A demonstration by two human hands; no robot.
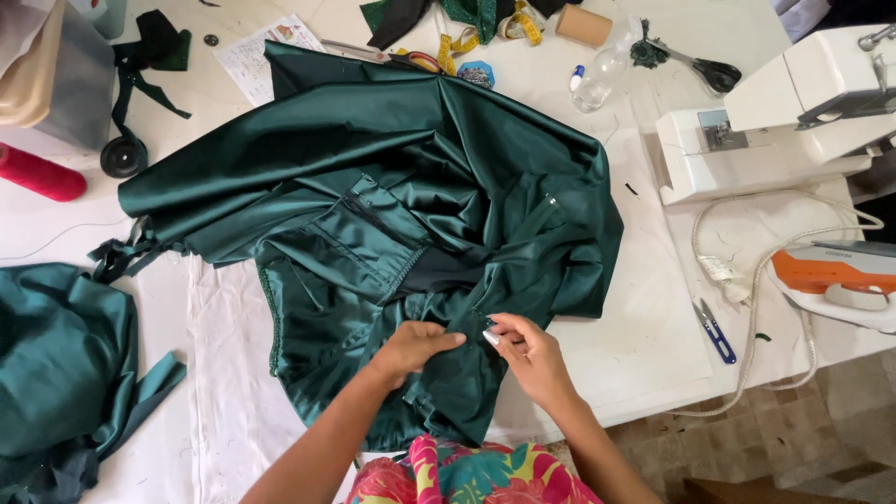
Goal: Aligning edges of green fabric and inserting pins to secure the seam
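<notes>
A dark green satin garment (373, 177) lies spread across the white table, with a zipper seam and a dark lining showing near its middle. My left hand (415, 343) pinches a fold at the garment's near edge. My right hand (527, 350) grips the same edge just to the right, fingertips almost touching the left hand's. Both hands hold the fabric close to my body.
A white sewing machine (775, 112) stands at the right, with an orange and white iron (840, 280) and its cord below it. Blue thread snips (714, 331), black scissors (700, 65), a clear bottle (597, 75), a yellow tape measure (457, 47), a red thread spool (42, 173) and more green fabric (56, 364) lie around.
</notes>
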